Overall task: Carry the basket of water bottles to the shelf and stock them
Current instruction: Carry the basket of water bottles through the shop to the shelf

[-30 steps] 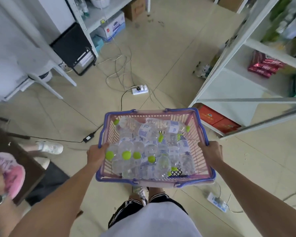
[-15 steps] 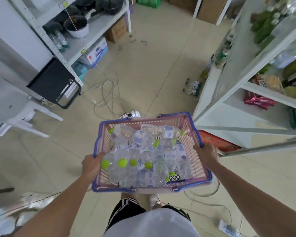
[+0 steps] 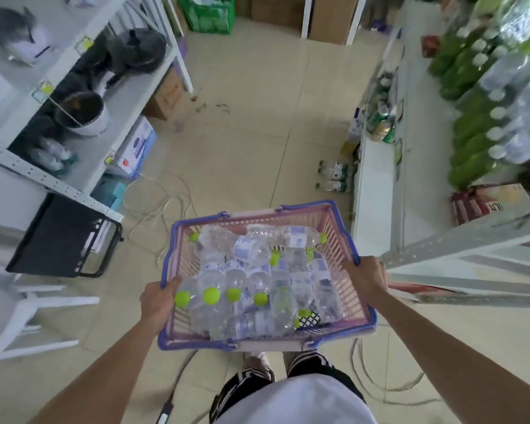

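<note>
A pink plastic basket (image 3: pixel 340 240) with a blue rim hangs in front of me at waist height. It is full of clear water bottles (image 3: pixel 254 280) with lime-green caps, lying on their sides. My left hand (image 3: pixel 158 299) grips the basket's left rim. My right hand (image 3: pixel 366 278) grips its right rim. A white metal shelf (image 3: pixel 377 191) stands just to the right, its upper level lined with green-labelled and clear bottles (image 3: pixel 484 96).
Another white shelf (image 3: pixel 58 185) with pots and boxes runs along the left. A black folding stand (image 3: pixel 65 237) and a white plastic chair (image 3: pixel 19 313) sit at lower left. Loose cables (image 3: pixel 162 206) cross the tiled floor. Two bottles (image 3: pixel 334 177) lie by the right shelf's base.
I have walked forward with the basket down the aisle. The power strip and the seated person at the left have dropped out of view. More of both shelves shows now.
</note>
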`<action>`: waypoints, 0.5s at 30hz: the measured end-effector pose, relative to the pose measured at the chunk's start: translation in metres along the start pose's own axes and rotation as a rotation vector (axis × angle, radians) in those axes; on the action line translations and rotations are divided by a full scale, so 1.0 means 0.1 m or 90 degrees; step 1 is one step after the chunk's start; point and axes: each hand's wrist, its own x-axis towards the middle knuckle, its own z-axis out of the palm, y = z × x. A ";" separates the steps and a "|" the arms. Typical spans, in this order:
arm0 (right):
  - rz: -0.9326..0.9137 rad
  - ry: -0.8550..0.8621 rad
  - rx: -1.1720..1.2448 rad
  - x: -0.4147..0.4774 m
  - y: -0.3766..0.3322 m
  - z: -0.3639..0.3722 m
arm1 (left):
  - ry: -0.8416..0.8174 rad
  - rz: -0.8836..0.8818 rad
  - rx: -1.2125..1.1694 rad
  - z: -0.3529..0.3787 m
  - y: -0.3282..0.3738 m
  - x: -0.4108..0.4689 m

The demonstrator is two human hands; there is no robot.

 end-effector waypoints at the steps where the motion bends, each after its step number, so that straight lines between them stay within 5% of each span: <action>1: 0.004 -0.003 0.015 0.15 -0.11 -0.03 | 0.009 0.005 0.010 0.02 0.19 0.11; 15: 0.079 0.081 0.181 1.67 -1.33 -0.66 | -0.003 0.194 0.087 0.17 3.06 1.36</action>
